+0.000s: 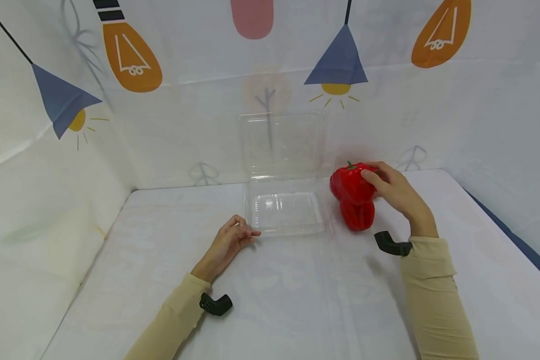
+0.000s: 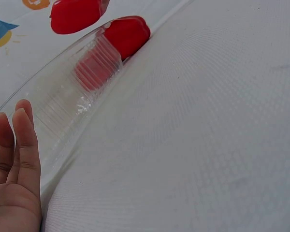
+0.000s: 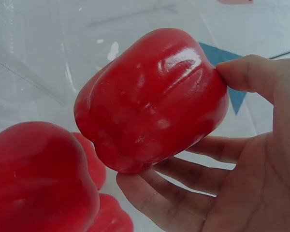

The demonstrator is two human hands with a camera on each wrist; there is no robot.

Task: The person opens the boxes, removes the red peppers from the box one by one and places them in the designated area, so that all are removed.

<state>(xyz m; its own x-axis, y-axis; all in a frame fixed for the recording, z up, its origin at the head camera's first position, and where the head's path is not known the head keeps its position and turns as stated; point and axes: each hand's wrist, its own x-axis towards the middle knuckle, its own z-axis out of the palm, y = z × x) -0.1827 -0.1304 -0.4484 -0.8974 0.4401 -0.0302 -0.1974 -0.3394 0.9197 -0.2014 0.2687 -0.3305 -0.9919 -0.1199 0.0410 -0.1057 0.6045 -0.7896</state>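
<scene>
My right hand point(image 1: 393, 190) grips a glossy red bell pepper point(image 3: 154, 101) with a green stem, thumb on one side and fingers on the other. In the left wrist view this pepper point(image 2: 77, 14) hangs above the table. More red bell peppers point(image 3: 38, 179) lie beneath and beside it; in the head view one point(image 1: 359, 217) stands out in front. A clear plastic clamshell box point(image 1: 288, 207) lies open to their left, its lid point(image 1: 281, 142) upright at the back. Beside its front left corner is my left hand point(image 1: 229, 242), fingers loosely extended; whether they touch the box is unclear.
The table point(image 1: 270, 300) has a white cover. Behind it stands a white backdrop point(image 1: 198, 135) printed with lamps and bulbs, and a pale sheet point(image 1: 36, 225) hangs on the left. A black wrist-worn device point(image 1: 216, 304) juts from each sleeve.
</scene>
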